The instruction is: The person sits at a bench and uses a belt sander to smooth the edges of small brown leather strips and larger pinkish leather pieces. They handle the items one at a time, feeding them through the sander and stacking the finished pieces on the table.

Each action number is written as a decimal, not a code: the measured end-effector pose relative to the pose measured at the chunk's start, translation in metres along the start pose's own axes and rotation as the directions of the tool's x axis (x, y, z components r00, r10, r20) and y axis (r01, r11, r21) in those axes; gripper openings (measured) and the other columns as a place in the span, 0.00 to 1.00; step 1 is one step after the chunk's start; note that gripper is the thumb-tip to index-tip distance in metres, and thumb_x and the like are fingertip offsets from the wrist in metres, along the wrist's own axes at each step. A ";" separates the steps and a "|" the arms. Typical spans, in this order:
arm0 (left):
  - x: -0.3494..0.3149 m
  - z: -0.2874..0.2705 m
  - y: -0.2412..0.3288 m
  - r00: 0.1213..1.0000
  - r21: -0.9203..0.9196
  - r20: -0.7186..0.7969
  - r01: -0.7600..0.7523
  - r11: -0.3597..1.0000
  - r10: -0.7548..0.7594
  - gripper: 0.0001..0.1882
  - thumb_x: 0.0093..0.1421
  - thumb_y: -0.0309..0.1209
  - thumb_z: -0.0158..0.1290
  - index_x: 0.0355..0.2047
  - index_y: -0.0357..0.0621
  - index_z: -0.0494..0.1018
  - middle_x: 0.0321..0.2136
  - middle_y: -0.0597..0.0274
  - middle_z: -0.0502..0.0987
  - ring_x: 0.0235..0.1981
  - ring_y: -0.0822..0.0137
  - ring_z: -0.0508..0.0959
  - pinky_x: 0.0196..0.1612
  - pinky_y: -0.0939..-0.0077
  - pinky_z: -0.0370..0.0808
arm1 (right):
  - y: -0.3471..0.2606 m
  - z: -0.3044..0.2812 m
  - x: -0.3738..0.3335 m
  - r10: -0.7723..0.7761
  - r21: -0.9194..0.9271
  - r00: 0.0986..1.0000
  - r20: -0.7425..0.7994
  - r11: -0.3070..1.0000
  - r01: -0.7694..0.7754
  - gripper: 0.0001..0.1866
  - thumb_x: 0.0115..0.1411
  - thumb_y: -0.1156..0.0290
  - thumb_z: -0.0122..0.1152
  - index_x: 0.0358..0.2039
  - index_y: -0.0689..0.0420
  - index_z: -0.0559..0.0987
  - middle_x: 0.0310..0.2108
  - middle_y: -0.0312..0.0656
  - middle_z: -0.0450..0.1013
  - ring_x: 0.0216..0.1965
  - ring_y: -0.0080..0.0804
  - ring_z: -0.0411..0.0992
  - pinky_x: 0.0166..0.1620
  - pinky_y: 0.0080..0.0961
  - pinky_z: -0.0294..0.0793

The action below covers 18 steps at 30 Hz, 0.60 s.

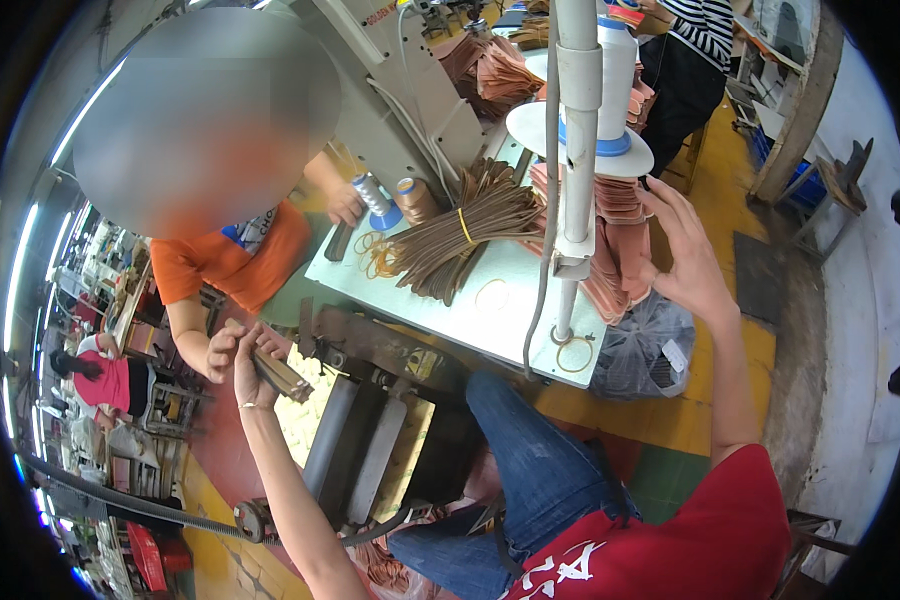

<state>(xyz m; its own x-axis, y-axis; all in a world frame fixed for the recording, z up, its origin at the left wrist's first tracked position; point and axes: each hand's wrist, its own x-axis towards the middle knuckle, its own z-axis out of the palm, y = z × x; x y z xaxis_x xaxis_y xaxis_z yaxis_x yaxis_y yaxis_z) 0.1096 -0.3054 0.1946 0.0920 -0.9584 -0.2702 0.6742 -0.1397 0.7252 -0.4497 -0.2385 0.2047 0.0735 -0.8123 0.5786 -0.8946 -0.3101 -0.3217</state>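
Note:
My left hand, stretched out to the left, is closed around a small bundle of brown strips whose ends stick out to the right. A co-worker's hand is right against mine there, and I cannot tell whether it also grips the strips. My right hand is raised at the table's right end with fingers apart. It is beside stacked pink pieces, the thumb close to or touching them; I cannot tell which. A large bundle of brown strips, tied with a yellow band, lies on the table.
The pale table carries a silver thread spool, a brown spool and a white thread cone near an upright pole. A dark machine stands before my legs. A plastic bag hangs or stands below the table's right end.

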 end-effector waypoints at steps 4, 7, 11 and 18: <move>-0.006 0.010 0.013 0.994 0.132 0.030 -0.111 0.985 0.108 0.08 0.63 0.30 0.47 0.41 0.43 0.66 0.22 0.73 0.60 0.22 0.79 0.63 0.25 0.85 0.64 | 0.009 0.009 0.016 0.000 0.002 0.993 0.119 1.000 0.000 0.42 0.39 0.78 0.61 0.59 0.53 0.62 0.60 0.47 0.57 0.61 0.46 0.56 0.61 0.39 0.58; -0.004 0.026 0.026 0.940 0.167 0.275 -0.251 0.953 0.200 0.18 0.64 0.31 0.45 0.54 0.42 0.60 0.34 0.63 0.67 0.33 0.71 0.69 0.36 0.78 0.71 | 0.013 0.013 0.031 -0.002 -0.083 0.984 0.180 0.996 0.017 0.42 0.38 0.80 0.62 0.58 0.53 0.62 0.58 0.47 0.58 0.60 0.45 0.57 0.60 0.38 0.58; 0.003 0.051 0.027 0.978 0.118 0.126 -0.183 0.976 0.168 0.25 0.65 0.34 0.44 0.59 0.39 0.55 0.55 0.50 0.65 0.53 0.58 0.68 0.56 0.64 0.67 | 0.016 0.013 0.044 -0.004 -0.160 0.960 0.279 0.986 0.051 0.41 0.38 0.80 0.65 0.57 0.54 0.64 0.54 0.47 0.62 0.56 0.44 0.61 0.59 0.36 0.61; -0.050 0.127 -0.093 0.866 0.704 0.196 -0.451 0.549 0.460 0.12 0.60 0.29 0.49 0.43 0.38 0.71 0.37 0.56 0.77 0.35 0.67 0.76 0.40 0.72 0.72 | 0.044 0.024 0.053 -0.166 -0.139 0.967 0.194 0.971 0.194 0.34 0.41 0.71 0.66 0.52 0.58 0.67 0.48 0.48 0.66 0.51 0.45 0.64 0.55 0.36 0.64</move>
<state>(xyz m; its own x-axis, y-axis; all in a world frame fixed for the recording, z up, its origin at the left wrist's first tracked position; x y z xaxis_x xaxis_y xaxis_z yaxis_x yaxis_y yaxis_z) -0.0508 -0.2759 0.2217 0.2465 -0.9430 0.2236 -0.1877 0.1799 0.9656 -0.4746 -0.3074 0.2031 0.3045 -0.8298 0.4677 -0.9157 -0.3901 -0.0960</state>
